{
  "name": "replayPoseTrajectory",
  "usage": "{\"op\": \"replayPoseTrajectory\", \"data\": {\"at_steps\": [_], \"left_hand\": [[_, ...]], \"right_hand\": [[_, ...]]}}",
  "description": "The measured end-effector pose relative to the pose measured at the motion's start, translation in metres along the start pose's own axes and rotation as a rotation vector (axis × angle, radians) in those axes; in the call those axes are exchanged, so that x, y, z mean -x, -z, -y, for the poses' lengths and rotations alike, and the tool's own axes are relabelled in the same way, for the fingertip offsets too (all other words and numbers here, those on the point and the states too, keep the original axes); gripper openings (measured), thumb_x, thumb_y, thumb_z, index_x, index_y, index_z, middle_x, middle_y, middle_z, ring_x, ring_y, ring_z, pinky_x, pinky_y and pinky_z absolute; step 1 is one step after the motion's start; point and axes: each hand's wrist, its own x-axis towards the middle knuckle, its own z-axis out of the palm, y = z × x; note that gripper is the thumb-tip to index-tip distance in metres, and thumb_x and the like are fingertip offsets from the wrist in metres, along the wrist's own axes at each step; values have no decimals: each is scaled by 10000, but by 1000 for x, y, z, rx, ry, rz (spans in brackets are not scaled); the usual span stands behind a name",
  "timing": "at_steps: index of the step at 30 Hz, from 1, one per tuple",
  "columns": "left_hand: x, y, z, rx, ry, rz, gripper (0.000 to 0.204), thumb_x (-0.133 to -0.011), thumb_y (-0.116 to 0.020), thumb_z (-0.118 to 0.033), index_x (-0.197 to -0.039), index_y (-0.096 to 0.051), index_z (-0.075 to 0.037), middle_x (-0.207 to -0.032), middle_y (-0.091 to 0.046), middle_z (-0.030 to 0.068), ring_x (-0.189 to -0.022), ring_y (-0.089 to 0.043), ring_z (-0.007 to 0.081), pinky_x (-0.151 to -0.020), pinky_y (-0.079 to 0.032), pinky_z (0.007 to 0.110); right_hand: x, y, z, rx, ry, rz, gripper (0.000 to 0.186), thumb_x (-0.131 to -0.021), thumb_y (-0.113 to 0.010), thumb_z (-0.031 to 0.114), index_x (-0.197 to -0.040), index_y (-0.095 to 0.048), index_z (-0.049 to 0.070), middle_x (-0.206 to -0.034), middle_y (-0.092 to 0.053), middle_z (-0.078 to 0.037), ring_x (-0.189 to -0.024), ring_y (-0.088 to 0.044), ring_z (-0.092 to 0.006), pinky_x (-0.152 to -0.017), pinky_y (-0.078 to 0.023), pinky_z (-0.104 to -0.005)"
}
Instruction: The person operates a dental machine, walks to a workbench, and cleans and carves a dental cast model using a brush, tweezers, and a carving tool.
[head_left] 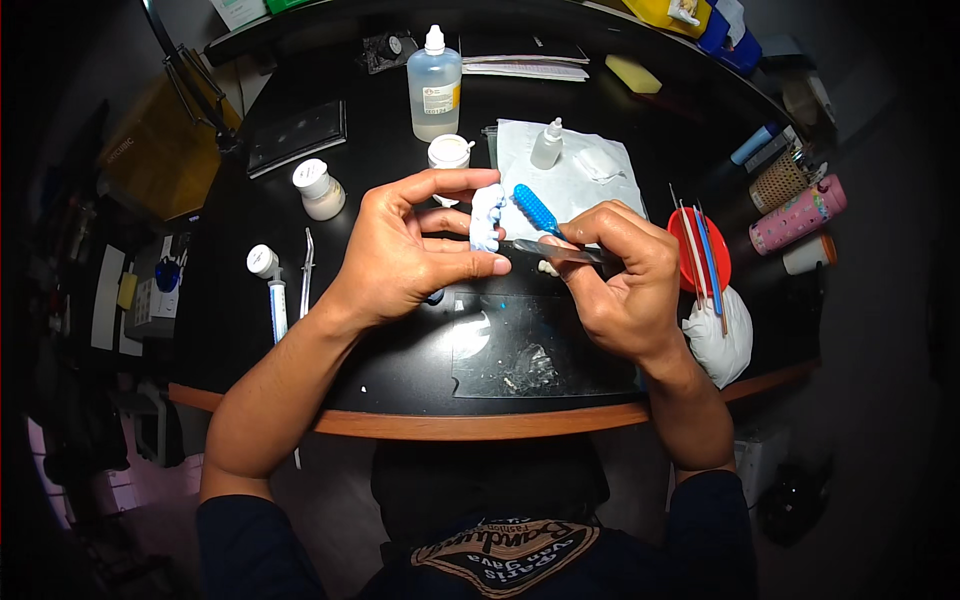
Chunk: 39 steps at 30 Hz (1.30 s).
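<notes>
My left hand (405, 235) is closed round the edges of a pale blue and white dental model (486, 218), held upright over the desk with its row of teeth facing right. In my right hand (625, 275) a flat metal blade (560, 252) is pinched, its tip pointing left, close to the lower part of the model. A bright blue studded grip (535, 208) juts up and left from beside the right fingers; whether it belongs to the same tool I cannot tell. Small whitish pieces (547, 267) show below the blade.
A glass slab (540, 350) lies near the wooden desk edge (480, 424). Behind stand a large bottle (435, 95), white-lidded jars (319, 190) and a dropper bottle (547, 145) on white paper (620, 180). A red dish (690, 262) with slim tools and a pink flask (797, 215) are at right.
</notes>
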Motion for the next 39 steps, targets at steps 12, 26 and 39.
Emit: {"op": "replayPoseTrajectory", "data": {"at_steps": [12,26,39], "left_hand": [[1,-4,1,-241,-66,23,680,-686,-860,131,-1319,-651,-2,-1144,-583,46,-1011,-678,134,-931,-622,287],[-5,10,5,-40,18,-44,708,-788,-795,103,-1428,-500,36,-1264,-583,168,-1149,-672,235,-990,-599,346],[-5,10,9,72,73,-23,580,-835,-740,74,-1377,-533,66,-1264,-650,169,-1202,-658,240,-1033,-560,351]], "right_hand": [[0,1,2,-62,29,244,92,-691,-711,-45,-763,-659,-19,-712,-652,-138,-655,-607,-274,-594,-459,-377],[-1,16,3,-28,-89,533,145,-703,-745,74,-796,-690,-22,-756,-685,-182,-706,-680,-344,-643,-526,-411],[5,6,3,12,22,636,214,-782,-835,198,-788,-709,25,-756,-674,-130,-718,-653,-324,-676,-506,-430]]}}
